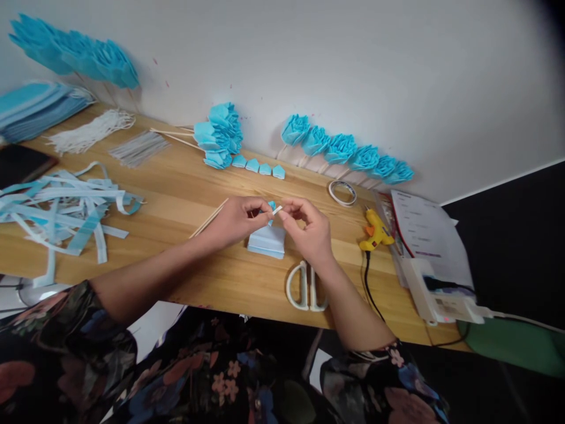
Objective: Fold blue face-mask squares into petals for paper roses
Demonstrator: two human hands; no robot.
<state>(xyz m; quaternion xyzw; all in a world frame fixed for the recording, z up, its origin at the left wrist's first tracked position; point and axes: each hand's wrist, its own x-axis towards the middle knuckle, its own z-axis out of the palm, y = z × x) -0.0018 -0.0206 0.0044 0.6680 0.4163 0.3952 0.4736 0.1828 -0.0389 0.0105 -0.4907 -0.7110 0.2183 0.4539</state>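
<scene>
Both hands meet just above the middle of the wooden worktop (185, 194). The left hand (233, 221) is curled, its thumb and fingers (260, 212) pressed together on the top end of a thin wooden stick (207, 219). The stick slants out from under the palm toward the left and lies low over the boards. A small blue piece (272, 205) sits at that pinched end, right between the two hands. The right hand (309, 232) faces it, thumb and forefinger closed on the end of a short white strip (278, 209) that touches the blue piece; its other fingers are loosely bent. Directly below the fingertips a little stack of pale blue sheets (267, 241) rests on the worktop. White-handled scissors (304, 288) lie near the front edge, partly under the right wrist. To the right are a yellow glue gun (375, 231) with its black cord, a roll of tape (342, 192), some printed papers (424, 229) and a white power strip (436, 297). Along the wall leans a row of blue paper roses (344, 150), with a bunch of blue flowers on sticks (218, 135) and four small folded blue bits (260, 166) beside it. On the far left lie loose blue strips (62, 206), white elastic loops (88, 132) and a bundle of thin grey wires (136, 147).
</scene>
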